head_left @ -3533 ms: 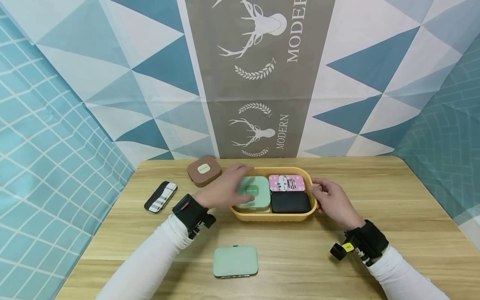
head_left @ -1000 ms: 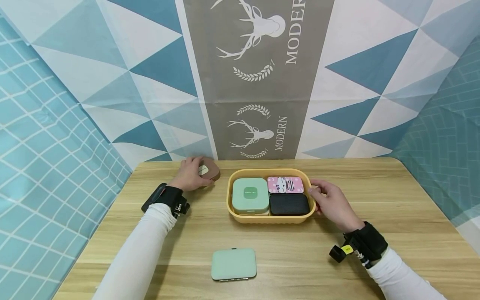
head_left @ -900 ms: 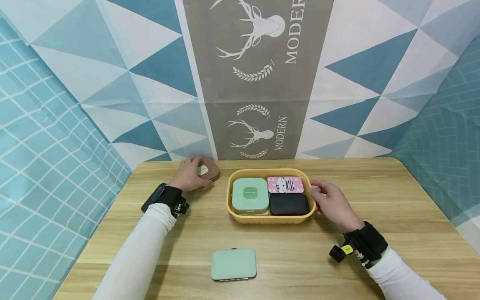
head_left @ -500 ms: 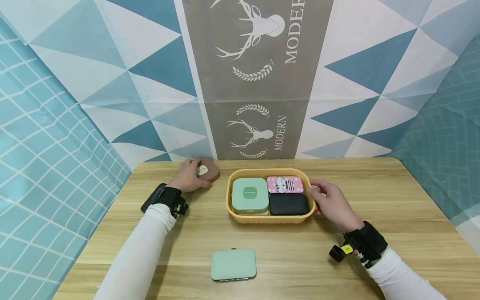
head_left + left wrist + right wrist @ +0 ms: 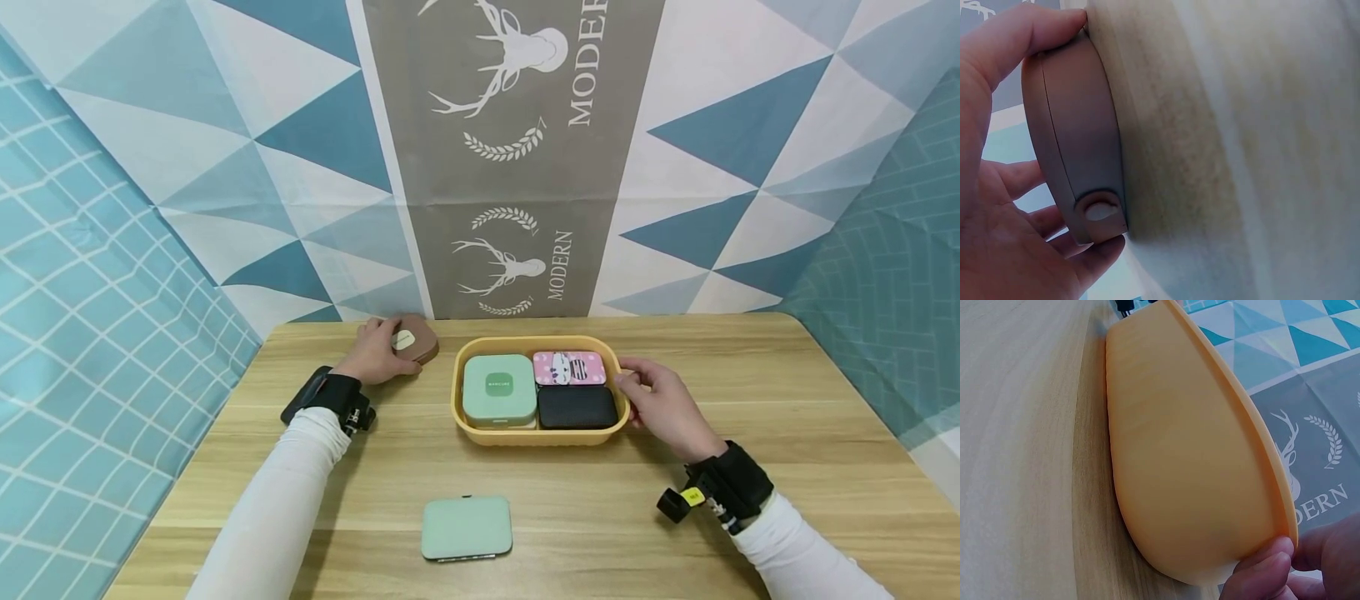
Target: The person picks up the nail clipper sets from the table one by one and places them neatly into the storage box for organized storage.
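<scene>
At the table's back left, my left hand (image 5: 375, 352) grips a brown case (image 5: 417, 340) with a pale oval label. The left wrist view shows the thumb at one end of the case (image 5: 1079, 125) and the fingers curled round the other, by a small round catch. My right hand (image 5: 663, 406) pinches the right end rim of a yellow basket (image 5: 540, 438), thumb over the rim and fingers against the outer wall. Inside the basket lie a green manicure case (image 5: 499, 396), a pink tin with a cartoon print (image 5: 570, 367) and a black case (image 5: 577, 408).
A flat light green case (image 5: 467, 528) lies on the wooden table (image 5: 585, 517) in front of the basket. A dark case (image 5: 297, 405) sticks out from behind the left wristband, mostly hidden. A patterned cloth (image 5: 517, 183) rises along the table's back edge.
My left hand has left the green manicure case in the basket, moved left and taken hold of the brown case. Over the last second it barely moves. My right hand stays on the rim.
</scene>
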`<state>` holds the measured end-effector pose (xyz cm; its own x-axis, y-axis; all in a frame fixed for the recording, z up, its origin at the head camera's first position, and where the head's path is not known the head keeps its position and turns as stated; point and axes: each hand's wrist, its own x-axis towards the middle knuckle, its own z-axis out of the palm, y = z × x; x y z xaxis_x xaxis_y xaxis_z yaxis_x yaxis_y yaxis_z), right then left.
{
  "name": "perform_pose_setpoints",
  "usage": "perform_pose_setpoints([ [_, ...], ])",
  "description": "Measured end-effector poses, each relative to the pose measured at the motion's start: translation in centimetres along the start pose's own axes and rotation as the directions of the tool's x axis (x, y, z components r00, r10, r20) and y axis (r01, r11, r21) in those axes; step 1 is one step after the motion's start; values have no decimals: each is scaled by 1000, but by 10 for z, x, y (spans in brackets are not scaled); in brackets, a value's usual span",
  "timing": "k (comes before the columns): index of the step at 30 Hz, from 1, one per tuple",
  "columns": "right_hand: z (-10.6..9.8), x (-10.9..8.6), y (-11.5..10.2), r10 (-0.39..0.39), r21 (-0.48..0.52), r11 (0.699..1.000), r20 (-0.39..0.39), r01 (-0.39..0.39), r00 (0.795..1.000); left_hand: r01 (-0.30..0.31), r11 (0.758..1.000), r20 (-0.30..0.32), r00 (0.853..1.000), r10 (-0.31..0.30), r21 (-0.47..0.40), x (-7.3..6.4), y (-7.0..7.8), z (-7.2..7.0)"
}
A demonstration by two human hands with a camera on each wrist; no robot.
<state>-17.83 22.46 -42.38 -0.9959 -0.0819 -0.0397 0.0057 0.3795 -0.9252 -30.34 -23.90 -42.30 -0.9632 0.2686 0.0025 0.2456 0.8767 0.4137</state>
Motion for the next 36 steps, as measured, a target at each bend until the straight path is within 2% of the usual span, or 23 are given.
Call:
perform_pose_setpoints([
  [36,0,1,0,-5,-10,1000,-3,5,1000,-15,999,-52,999,14,-28,-1,-9,7],
])
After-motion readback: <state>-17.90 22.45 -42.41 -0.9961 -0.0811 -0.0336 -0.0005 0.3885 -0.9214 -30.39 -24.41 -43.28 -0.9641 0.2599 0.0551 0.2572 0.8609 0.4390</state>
